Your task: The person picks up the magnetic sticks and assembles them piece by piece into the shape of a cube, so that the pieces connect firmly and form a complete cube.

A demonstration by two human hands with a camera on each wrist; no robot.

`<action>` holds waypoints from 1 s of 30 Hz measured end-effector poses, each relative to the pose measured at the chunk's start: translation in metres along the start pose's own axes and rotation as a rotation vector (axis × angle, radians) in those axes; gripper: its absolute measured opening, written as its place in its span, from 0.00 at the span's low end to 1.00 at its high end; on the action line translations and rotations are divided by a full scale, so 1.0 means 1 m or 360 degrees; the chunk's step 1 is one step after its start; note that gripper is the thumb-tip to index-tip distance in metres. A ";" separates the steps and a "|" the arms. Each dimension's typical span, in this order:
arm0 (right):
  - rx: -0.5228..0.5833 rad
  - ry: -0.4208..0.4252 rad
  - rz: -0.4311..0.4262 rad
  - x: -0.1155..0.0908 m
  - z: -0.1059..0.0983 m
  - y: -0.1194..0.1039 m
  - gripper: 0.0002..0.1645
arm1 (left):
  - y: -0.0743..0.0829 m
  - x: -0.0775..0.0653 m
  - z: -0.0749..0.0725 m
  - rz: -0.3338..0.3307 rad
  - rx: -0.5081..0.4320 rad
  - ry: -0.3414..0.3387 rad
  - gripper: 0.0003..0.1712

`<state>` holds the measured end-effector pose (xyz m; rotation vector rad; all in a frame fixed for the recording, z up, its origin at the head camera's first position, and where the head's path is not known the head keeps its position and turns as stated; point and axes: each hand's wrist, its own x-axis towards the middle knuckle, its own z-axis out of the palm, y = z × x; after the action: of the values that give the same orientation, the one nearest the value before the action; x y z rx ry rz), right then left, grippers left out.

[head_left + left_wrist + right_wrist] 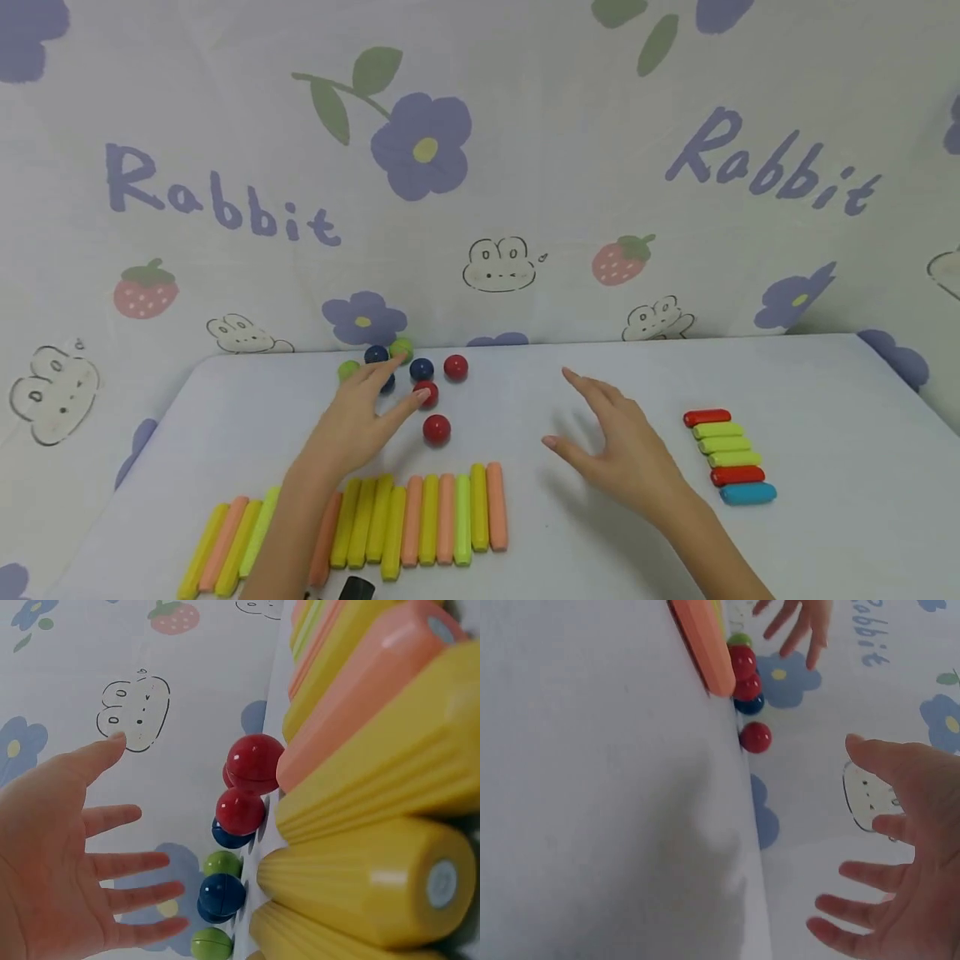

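Observation:
My left hand (356,425) hovers at the left over the table with fingers spread, holding nothing. In the head view it overlaps part of a cluster of small balls: red balls (437,430), dark blue balls (422,369) and light green balls (402,348). The left wrist view shows its palm (45,862) bare. My right hand (630,454) is raised over the middle right of the table, fingers apart and nothing in it. Below the left hand lies a row of long sticks, with yellow sticks (393,533), orange sticks (497,508) and green ones; the left forearm hides some.
At the right, several short sticks lie stacked in a column, with red sticks (737,476), green sticks (723,445) and a blue stick (748,493). A black object (357,588) shows at the bottom edge. Behind the white table (840,400) hangs a printed cloth (540,167).

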<state>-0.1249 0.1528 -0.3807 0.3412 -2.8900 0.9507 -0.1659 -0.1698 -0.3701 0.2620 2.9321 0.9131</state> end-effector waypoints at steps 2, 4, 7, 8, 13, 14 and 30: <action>0.0131 -0.0068 -0.0019 0.000 0.007 -0.003 0.48 | -0.001 0.001 0.002 0.0007 -0.0124 -0.0027 0.43; 0.0255 -0.0153 -0.0048 0.000 0.013 -0.003 0.46 | -0.002 0.002 0.005 0.0006 -0.0227 -0.0049 0.39; 0.0407 -0.0302 -0.0139 0.001 0.022 -0.002 0.40 | -0.005 0.002 0.009 -0.0002 -0.0329 -0.0075 0.31; 0.0448 -0.0353 -0.0188 0.001 0.024 -0.001 0.37 | -0.006 0.002 0.010 -0.0007 -0.0356 -0.0083 0.29; 0.0608 -0.0605 -0.0376 0.001 0.035 0.003 0.21 | -0.011 0.005 0.013 -0.0002 -0.0508 -0.0159 0.22; 0.0638 -0.0647 -0.0410 0.001 0.038 0.004 0.18 | -0.012 0.006 0.014 0.0004 -0.0543 -0.0180 0.21; 0.0630 -0.0844 -0.0538 -0.001 0.049 0.005 0.13 | -0.019 0.014 0.029 0.0015 -0.0760 -0.0401 0.16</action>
<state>-0.1250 0.1275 -0.4233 1.2354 -2.8821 1.5505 -0.1799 -0.1670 -0.4048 0.3305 2.3997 1.4222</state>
